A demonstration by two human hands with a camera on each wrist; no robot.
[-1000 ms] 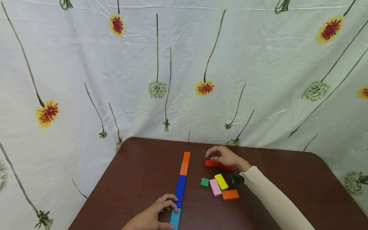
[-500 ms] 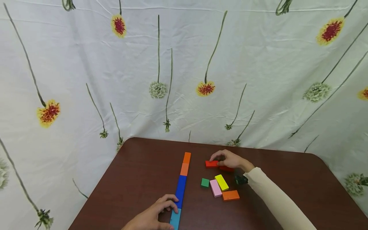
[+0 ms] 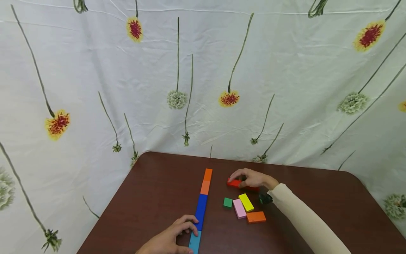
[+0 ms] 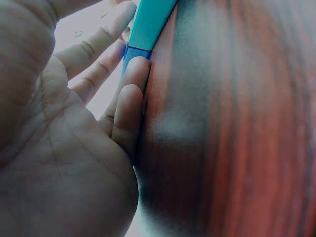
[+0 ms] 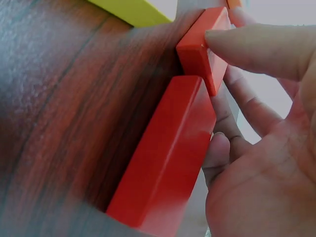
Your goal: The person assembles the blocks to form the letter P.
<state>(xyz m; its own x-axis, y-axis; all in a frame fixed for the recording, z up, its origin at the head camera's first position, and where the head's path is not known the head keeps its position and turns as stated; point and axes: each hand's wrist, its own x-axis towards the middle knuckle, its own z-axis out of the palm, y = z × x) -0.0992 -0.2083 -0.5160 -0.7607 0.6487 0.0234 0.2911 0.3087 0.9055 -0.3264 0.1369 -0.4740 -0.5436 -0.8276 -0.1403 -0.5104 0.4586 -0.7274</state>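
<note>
A straight row of blocks runs up the table: light blue (image 3: 195,242), dark blue (image 3: 201,210), light orange (image 3: 204,187) and orange (image 3: 207,174). My left hand (image 3: 171,234) rests along the row's left side, with fingertips touching the dark blue and light blue blocks. Right of the row's far end, my right hand (image 3: 252,178) pinches a red block (image 3: 234,183) between thumb and fingers. In the right wrist view, the thumb presses one face of that block (image 5: 197,47). A second, darker red block (image 5: 165,153) lies against it, partly under the hand in the head view.
Nearer than the red blocks lie a green cube (image 3: 227,202), a pink block (image 3: 239,209), a yellow block (image 3: 246,202) and an orange block (image 3: 256,217). The dark brown table (image 3: 152,197) meets a flower-printed white cloth (image 3: 152,70) behind.
My right hand has come down onto the red block and now holds it, and the block has turned slightly. My left hand has stayed on the row.
</note>
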